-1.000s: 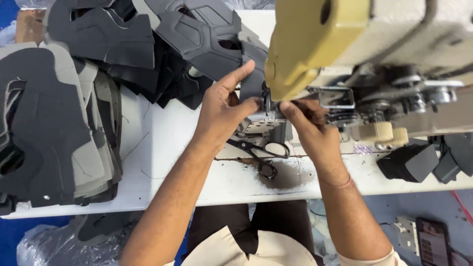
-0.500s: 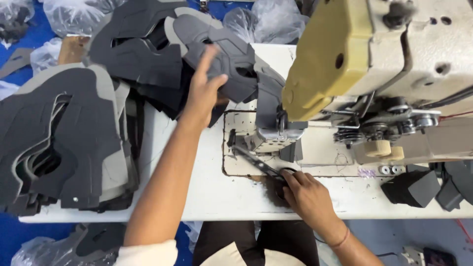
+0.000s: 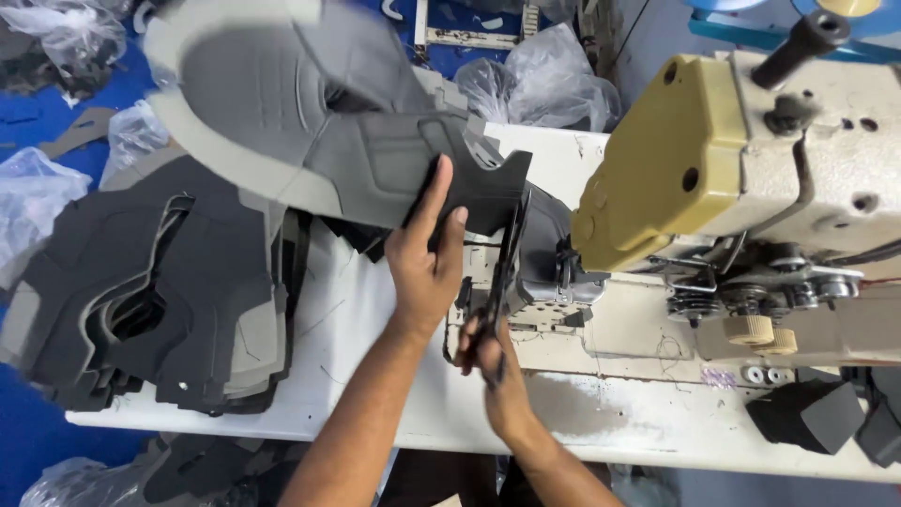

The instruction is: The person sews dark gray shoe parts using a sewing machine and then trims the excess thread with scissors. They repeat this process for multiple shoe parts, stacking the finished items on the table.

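My left hand [image 3: 427, 253] grips a large grey and dark shoe-upper piece [image 3: 310, 122] and holds it lifted above the white table [image 3: 375, 366]. My right hand [image 3: 488, 357] holds black scissors [image 3: 507, 263], blades pointing up at the piece's right edge, just left of the sewing machine's head [image 3: 676, 169]. Part of the piece near the machine's needle area is hidden behind the scissors.
A stack of similar grey and dark cut pieces [image 3: 160, 291] lies on the table's left side. The cream and beige sewing machine [image 3: 798, 188] fills the right. Dark foam parts [image 3: 817, 413] sit at the right edge. Plastic bags [image 3: 544, 75] lie on the blue floor beyond.
My left hand picked up a piece from the pile and lifted it toward the machine. My right hand took the scissors off the table and raised them to the piece.
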